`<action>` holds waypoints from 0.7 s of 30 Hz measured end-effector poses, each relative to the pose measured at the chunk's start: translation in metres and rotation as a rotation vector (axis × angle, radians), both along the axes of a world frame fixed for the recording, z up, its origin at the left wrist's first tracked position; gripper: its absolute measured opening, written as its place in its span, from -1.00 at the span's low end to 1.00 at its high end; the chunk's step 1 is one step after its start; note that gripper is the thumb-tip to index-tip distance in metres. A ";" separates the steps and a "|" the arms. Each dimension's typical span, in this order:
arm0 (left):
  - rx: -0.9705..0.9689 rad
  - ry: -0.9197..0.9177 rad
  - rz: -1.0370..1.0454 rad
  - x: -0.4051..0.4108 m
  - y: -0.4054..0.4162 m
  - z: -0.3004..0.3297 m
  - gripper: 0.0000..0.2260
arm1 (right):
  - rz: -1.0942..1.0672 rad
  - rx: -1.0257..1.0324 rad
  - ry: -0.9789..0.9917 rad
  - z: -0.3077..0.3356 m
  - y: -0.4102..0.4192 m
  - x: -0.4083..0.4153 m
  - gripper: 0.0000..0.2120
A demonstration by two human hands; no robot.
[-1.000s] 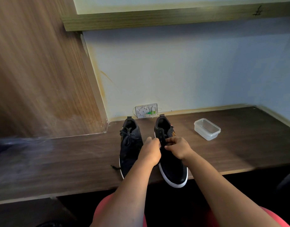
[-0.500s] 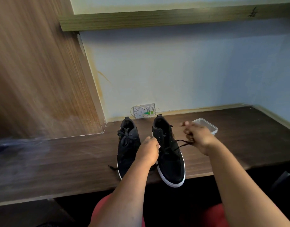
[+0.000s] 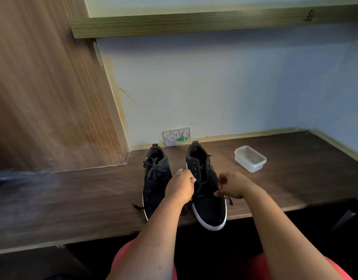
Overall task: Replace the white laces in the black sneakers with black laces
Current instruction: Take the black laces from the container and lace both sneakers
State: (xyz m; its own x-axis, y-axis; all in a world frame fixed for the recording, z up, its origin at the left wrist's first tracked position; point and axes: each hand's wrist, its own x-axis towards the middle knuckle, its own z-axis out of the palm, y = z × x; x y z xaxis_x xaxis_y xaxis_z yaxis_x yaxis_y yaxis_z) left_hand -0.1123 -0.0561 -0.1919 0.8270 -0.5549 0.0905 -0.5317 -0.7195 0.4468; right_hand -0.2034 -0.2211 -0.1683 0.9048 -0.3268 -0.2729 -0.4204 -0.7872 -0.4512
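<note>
Sneakers side by side at mid-frame on the surface (image 3: 295, 178), and we're mid-lacing on the right sneaker (image 3: 209, 207)! Left sneaker (image 3: 156, 178) looks fully laced in black. Left hand (image 3: 180, 187) curls its grip at the eyelets, probably on lace; right hand (image 3: 233, 185) pinches the black lace (image 3: 200, 190). Next: feed that end through the next open eyelet, upper rows not yet threaded.
</note>
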 end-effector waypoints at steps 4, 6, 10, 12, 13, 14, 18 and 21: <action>-0.012 0.024 -0.007 0.001 0.001 0.000 -0.84 | 0.058 -0.154 0.100 0.006 -0.008 -0.006 -0.86; -0.014 0.045 -0.010 0.002 0.001 0.000 -0.84 | 0.030 -0.118 0.064 0.006 -0.012 -0.008 -0.82; -0.068 0.163 -0.019 0.006 0.002 0.000 -0.83 | 0.060 0.179 -0.074 0.009 -0.001 -0.007 -0.68; -0.089 0.247 -0.001 0.009 0.004 0.000 -0.82 | 0.095 0.194 -0.067 0.009 0.013 -0.004 -0.69; -0.109 0.288 0.019 0.011 0.005 0.000 -0.82 | 0.110 0.173 -0.051 0.007 0.019 -0.003 -0.70; -0.153 0.333 0.052 0.012 0.005 0.000 -0.82 | 0.110 0.145 -0.041 0.005 0.022 -0.002 -0.74; -0.435 0.438 0.254 0.018 0.005 0.002 -0.83 | 0.018 0.195 -0.181 0.006 0.006 -0.005 -0.96; -0.498 0.363 0.396 0.025 0.012 0.005 -0.78 | -0.283 0.656 -0.516 0.017 -0.011 -0.009 -0.87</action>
State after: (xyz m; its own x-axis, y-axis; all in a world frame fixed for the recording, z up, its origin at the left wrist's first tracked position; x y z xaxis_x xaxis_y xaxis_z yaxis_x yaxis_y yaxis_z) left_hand -0.0873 -0.0441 -0.1867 0.9829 -0.1728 -0.0634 -0.0305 -0.4929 0.8696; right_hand -0.2123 -0.2320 -0.1518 0.8761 -0.4779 -0.0641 -0.1795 -0.1998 -0.9633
